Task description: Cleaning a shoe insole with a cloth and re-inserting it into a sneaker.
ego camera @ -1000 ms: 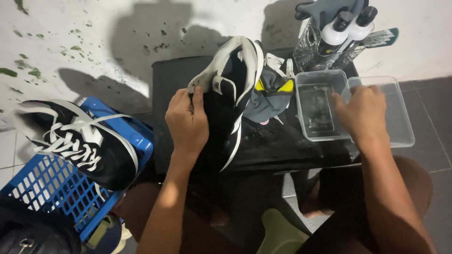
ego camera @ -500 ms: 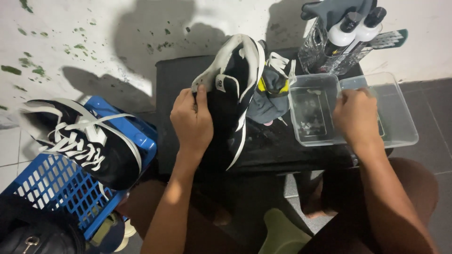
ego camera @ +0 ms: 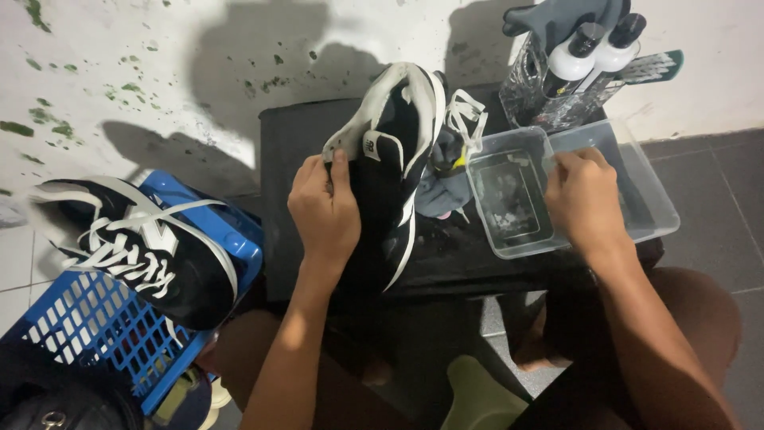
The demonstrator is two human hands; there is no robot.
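Observation:
My left hand (ego camera: 322,211) grips a black sneaker with white trim (ego camera: 390,151) by its side, holding it tilted on a black table (ego camera: 278,151). My right hand (ego camera: 585,203) hovers over two clear plastic tubs, a smaller one (ego camera: 509,239) and a larger one (ego camera: 652,203). Its fingers are bent together at the rim between them, and whether they pinch anything is hidden. A grey cloth (ego camera: 442,195) lies bunched between the sneaker and the smaller tub.
A matching sneaker with white laces (ego camera: 143,247) rests on a blue plastic basket (ego camera: 79,334) at the left. Two white bottles with black caps (ego camera: 593,56), a grey glove (ego camera: 557,16) and a teal-handled brush (ego camera: 652,68) stand behind the tubs. A black bag (ego camera: 48,398) sits bottom left.
My right hand has drifted slightly left over the tubs. My left hand keeps its hold on the sneaker, nearly still.

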